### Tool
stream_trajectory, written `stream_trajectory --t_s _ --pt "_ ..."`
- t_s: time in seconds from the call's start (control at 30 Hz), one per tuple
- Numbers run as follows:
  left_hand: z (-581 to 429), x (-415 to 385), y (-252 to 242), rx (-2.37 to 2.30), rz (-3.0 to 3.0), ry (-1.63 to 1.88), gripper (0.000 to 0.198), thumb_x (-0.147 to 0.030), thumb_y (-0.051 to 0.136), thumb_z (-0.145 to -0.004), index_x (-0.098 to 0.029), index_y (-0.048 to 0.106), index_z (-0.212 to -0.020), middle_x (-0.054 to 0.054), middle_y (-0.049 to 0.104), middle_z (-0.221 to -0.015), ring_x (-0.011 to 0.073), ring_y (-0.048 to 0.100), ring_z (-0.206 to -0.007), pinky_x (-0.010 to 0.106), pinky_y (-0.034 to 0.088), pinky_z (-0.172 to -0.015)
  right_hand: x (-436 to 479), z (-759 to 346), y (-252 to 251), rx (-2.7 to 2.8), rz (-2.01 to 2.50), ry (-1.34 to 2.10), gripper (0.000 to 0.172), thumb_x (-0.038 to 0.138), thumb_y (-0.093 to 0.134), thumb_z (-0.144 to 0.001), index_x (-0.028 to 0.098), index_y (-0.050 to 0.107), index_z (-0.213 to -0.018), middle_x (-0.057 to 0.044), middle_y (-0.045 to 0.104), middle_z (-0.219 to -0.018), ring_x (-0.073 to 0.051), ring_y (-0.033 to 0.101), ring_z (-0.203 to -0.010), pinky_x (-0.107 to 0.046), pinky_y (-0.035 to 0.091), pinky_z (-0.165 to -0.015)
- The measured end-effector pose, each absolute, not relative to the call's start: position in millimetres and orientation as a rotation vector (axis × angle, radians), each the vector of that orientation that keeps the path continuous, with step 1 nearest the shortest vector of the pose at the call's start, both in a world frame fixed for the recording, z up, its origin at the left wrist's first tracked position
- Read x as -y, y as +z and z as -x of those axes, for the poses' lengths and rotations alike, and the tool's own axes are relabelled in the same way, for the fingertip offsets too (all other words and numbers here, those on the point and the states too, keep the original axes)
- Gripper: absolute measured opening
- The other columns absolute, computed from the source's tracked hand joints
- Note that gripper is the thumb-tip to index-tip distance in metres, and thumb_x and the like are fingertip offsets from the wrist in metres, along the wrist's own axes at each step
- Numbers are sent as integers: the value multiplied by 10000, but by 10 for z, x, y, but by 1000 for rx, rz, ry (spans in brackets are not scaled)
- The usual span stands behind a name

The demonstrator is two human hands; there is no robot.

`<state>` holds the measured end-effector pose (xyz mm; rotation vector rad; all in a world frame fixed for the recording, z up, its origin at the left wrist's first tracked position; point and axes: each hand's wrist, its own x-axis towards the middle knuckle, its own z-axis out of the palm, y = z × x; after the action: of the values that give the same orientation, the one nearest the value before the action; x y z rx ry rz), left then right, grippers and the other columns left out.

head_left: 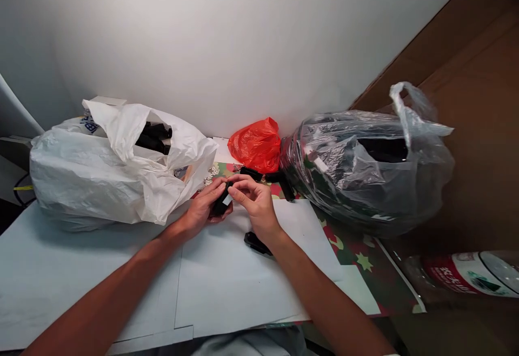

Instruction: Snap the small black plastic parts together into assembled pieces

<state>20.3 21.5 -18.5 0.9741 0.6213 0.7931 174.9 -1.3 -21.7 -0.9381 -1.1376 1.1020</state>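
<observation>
Above the white paper [227, 280], my left hand [201, 207] is closed around a small black object with a white patch [219, 204]. The fingers of my right hand [255, 204] are bent in against the upper right of that same object, thumb near the white patch. Its exact kind is hard to make out. On the paper below my right wrist lies another black piece [257, 243], partly hidden by the forearm. Just beyond the hands, more black parts [286, 185] rest on the patterned cloth.
A large white plastic bag [93, 172] with black items stands at left. A red bag [257, 145] sits by the wall. A clear bag [365, 177] with dark contents is at right, above a labelled bottle [466, 273]. Small silvery pieces [211, 175] lie near the white bag.
</observation>
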Motion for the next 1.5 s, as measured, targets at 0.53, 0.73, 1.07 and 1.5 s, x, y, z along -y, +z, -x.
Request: stream_trajectory --t_s 0.53,0.73,1.07,1.5 --pt "-203 -215 -194 -626 -1023 770 387 -565 622 -958 -219 550 -1116 -26 588 -621 95 451 -426 164 229 -383 -5 -1757 -273 1227 933 1000 234 428 850 -833 203 784 -821 -82 717 -1105 -202 697 -926 -323 592 -798" --pt "-196 -213 -196 -619 -1043 767 372 -569 595 -973 -224 549 -1107 -24 588 -609 97 434 -429 166 225 -389 2 -1770 -254 1343 989 823 145 353 819 -866 216 782 -835 -82 728 -1075 -226 706 -998 -334 575 -825" --pt "-202 -172 -141 -571 -1073 734 393 -597 581 -990 -229 502 -1102 -42 578 -583 90 407 -408 162 222 -385 46 -1820 -156 1482 1091 599 151 363 818 -874 234 757 -922 -68 727 -1071 -239 686 -1033 -343 548 -838" --pt "-101 -219 24 -575 -1094 832 311 -481 678 -972 -217 567 -1095 -8 615 -847 86 566 -480 178 327 -390 -218 -2187 -173 1395 1223 573 276 447 619 -982 193 716 -936 -59 752 -919 -218 695 -864 -328 532 -808"
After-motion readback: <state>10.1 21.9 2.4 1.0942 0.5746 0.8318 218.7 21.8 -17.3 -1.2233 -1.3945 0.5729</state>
